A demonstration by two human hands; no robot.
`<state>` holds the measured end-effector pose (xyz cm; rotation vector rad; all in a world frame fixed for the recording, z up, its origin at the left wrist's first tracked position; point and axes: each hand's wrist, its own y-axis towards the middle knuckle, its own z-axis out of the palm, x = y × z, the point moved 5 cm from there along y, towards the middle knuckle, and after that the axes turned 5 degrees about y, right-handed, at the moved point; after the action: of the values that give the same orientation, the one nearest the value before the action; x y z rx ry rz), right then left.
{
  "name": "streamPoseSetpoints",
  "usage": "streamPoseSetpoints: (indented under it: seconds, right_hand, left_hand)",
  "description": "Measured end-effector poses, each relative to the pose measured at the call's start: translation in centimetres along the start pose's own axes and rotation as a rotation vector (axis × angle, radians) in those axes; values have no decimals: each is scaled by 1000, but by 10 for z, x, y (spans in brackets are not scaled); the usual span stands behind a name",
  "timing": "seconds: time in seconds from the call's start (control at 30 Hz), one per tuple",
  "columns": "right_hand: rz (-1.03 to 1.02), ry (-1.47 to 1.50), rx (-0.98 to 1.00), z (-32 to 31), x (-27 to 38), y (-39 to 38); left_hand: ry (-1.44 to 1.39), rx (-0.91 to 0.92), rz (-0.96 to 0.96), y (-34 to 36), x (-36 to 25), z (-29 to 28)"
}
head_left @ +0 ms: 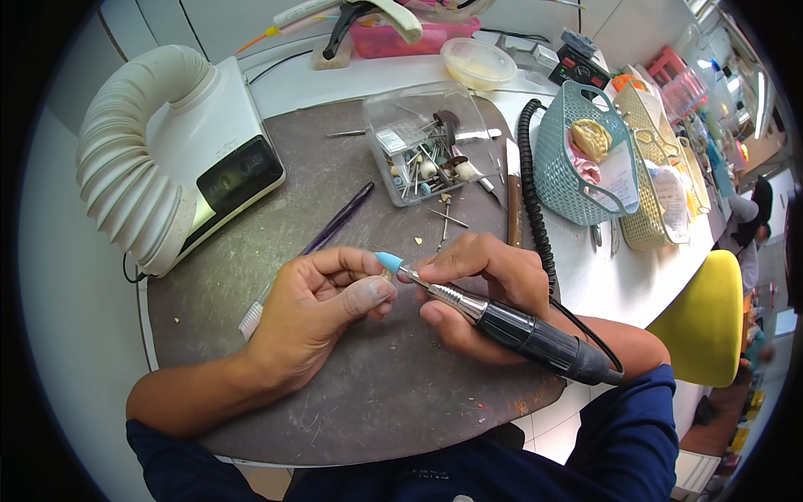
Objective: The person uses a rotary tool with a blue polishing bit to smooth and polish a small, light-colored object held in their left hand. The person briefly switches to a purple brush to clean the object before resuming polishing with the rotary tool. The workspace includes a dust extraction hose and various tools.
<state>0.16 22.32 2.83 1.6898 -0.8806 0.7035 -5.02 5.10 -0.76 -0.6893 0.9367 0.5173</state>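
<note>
In front of me, my right hand (pixel 508 272) grips a black and silver rotary handpiece (pixel 523 335) from above and below. A light blue pointed polishing tip (pixel 388 261) is mounted at its end and reaches my left hand (pixel 314 305). The left thumb and fingers are pinched on a small yellowish piece (pixel 386 274), mostly hidden by the fingertips. White dust coats the left thumb. The blue tip is at the piece; whether they touch I cannot tell.
A brush with a dark purple handle (pixel 339 217) lies left. Beyond my hands stands a clear plastic box (pixel 393 188) of burs and polishing wheels. A white suction unit with a ribbed hose (pixel 125 159) is at left; blue-green basket (pixel 577 197) and coiled black cord (pixel 529 167) at right.
</note>
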Motion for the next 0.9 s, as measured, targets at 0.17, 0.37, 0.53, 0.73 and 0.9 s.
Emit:
streamPoseSetpoints:
  seconds: [0.17,0.37,0.53,0.73,0.9]
  right_hand:
    - [5,-14,14,0,1,1]
    - [11,12,19,-1,1,0]
    - [10,14,-8,0,-2,-1]
    - [-16,-20,1,0,-1,-1]
    - [-15,5,-1,1,-1,-1]
  left_hand:
    - [-5,-13,1,-1,-1,1]
    - [-5,-28,-7,-2,-2,3]
    - [13,-20,-14,-2,-2,1]
    - [17,-24,-16,-1,-1,1]
    - [16,-19,-13,-1,-1,0]
